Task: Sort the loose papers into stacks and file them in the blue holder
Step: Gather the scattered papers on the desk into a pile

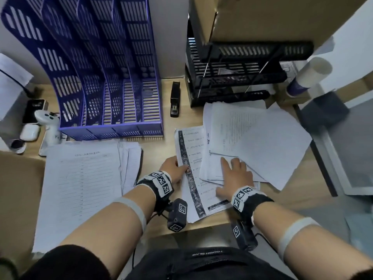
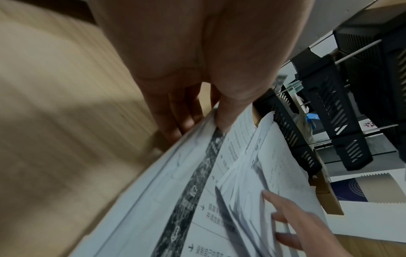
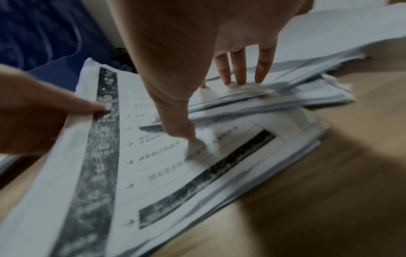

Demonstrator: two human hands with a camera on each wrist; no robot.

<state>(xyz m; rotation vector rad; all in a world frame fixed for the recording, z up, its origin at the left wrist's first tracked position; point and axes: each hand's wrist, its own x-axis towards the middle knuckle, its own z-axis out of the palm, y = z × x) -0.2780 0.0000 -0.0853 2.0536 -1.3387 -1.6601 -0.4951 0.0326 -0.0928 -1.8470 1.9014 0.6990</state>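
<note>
Fingers of your left hand point(image 1: 174, 166) pinch the banded sheet's point(image 1: 191, 178) edge to free it; your flat right hand point(image 1: 235, 176) pins the loose papers point(image 1: 260, 138).

Your left hand point(image 1: 173, 168) pinches a paper's edge, thumb on top, fingers curled beneath. Your right hand point(image 1: 235, 178) lies flat, palm down, fingers straight and spread. Both bare forearms reach forward, each wrist strapped with a camera.
</note>
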